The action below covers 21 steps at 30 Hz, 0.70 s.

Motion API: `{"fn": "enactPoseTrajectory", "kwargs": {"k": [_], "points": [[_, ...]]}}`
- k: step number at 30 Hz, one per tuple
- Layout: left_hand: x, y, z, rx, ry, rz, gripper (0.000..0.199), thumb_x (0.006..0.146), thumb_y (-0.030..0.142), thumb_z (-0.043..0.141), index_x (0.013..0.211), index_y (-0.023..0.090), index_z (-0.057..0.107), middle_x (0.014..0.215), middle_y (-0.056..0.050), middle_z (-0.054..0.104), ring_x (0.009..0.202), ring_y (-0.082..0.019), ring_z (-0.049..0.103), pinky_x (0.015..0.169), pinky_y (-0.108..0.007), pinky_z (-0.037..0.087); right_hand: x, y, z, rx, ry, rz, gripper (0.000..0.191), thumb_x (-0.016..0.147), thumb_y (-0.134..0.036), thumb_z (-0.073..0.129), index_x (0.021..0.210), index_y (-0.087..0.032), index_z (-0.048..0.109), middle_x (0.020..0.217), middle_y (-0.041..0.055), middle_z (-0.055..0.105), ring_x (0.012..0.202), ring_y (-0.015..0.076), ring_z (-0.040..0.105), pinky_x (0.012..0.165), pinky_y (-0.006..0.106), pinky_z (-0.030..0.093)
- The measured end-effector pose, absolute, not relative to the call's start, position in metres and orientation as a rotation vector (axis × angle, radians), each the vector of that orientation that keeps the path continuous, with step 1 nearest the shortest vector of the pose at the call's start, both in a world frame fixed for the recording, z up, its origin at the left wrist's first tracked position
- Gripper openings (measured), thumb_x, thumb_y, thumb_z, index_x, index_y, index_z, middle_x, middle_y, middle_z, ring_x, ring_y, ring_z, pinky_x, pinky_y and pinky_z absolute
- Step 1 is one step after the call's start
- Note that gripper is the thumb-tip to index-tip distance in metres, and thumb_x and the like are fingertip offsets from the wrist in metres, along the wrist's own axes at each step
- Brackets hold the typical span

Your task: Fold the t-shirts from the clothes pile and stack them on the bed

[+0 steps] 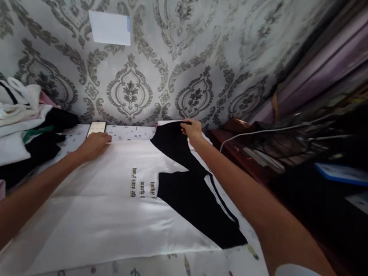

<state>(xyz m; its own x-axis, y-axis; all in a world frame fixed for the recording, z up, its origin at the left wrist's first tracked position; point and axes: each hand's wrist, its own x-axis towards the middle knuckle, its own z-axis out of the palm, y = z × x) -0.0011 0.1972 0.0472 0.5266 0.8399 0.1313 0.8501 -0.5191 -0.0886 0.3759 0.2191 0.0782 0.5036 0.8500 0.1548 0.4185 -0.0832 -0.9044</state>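
Observation:
A white shirt (95,216) with black sleeve parts lies spread out before me, its lettering sideways on the front. My right hand (192,129) pinches the edge of the black sleeve part (173,139) at the far right side. At the shirt's far left edge is my left hand (97,145), fingers curled closed on the fabric; the fingertips are partly hidden. Just beyond that hand lies a phone (97,127) with a lit screen. The second black part (196,201) lies flat, nearer to me.
Beneath the shirt is a patterned white cloth (195,272). Piled clothes (1,135) stand at the left. A patterned wall (185,67) with a white sheet of paper (112,29) rises behind. To the right are a white cable (271,132), dark clutter and a blue-edged object (349,175).

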Motion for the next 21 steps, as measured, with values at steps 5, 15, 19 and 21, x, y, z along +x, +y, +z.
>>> {"fn": "enactPoseTrajectory", "kwargs": {"k": [5, 15, 19, 21], "points": [[-0.030, 0.119, 0.056, -2.536, -1.315, -0.263, 0.037, 0.097, 0.030, 0.029, 0.103, 0.020, 0.065, 0.103, -0.011, 0.065, 0.092, -0.028, 0.064, 0.076, -0.038, 0.050, 0.401, 0.084, 0.102, -1.392, -1.284, 0.505, 0.016, 0.079, -0.024, 0.067, 0.093, -0.017, 0.071, 0.062, -0.0038, 0.059, 0.055, 0.0104, 0.056, 0.055, 0.022, 0.048], [-0.073, 0.045, 0.000, -2.575, -1.086, -0.284, 0.042, 0.094, 0.018, 0.029, 0.103, 0.018, 0.070, 0.106, -0.016, 0.068, 0.098, -0.032, 0.063, 0.087, -0.047, 0.048, 0.382, -0.120, 0.010, -1.627, -1.753, 0.345, 0.022, 0.086, -0.018, 0.051, 0.096, -0.022, 0.071, 0.096, 0.0056, 0.071, 0.086, 0.0191, 0.068, 0.077, 0.032, 0.054], [-0.073, 0.051, 0.014, -2.531, -1.183, -0.118, 0.037, 0.091, 0.014, 0.033, 0.097, 0.019, 0.069, 0.097, -0.014, 0.069, 0.094, -0.032, 0.064, 0.086, -0.048, 0.048, 0.385, -0.115, 0.002, -1.667, -1.750, 0.308, 0.025, 0.084, -0.018, 0.048, 0.097, -0.022, 0.070, 0.097, 0.0062, 0.071, 0.086, 0.0198, 0.068, 0.070, 0.031, 0.054], [-0.076, 0.048, 0.024, -2.485, -1.246, -0.060, 0.035, 0.089, 0.011, 0.036, 0.098, 0.018, 0.069, 0.097, -0.014, 0.069, 0.097, -0.032, 0.064, 0.086, -0.048, 0.047, 0.387, -0.114, 0.002, -1.669, -1.742, 0.304, 0.025, 0.084, -0.021, 0.049, 0.096, -0.022, 0.070, 0.097, 0.0065, 0.071, 0.087, 0.0209, 0.069, 0.067, 0.030, 0.054]]}}
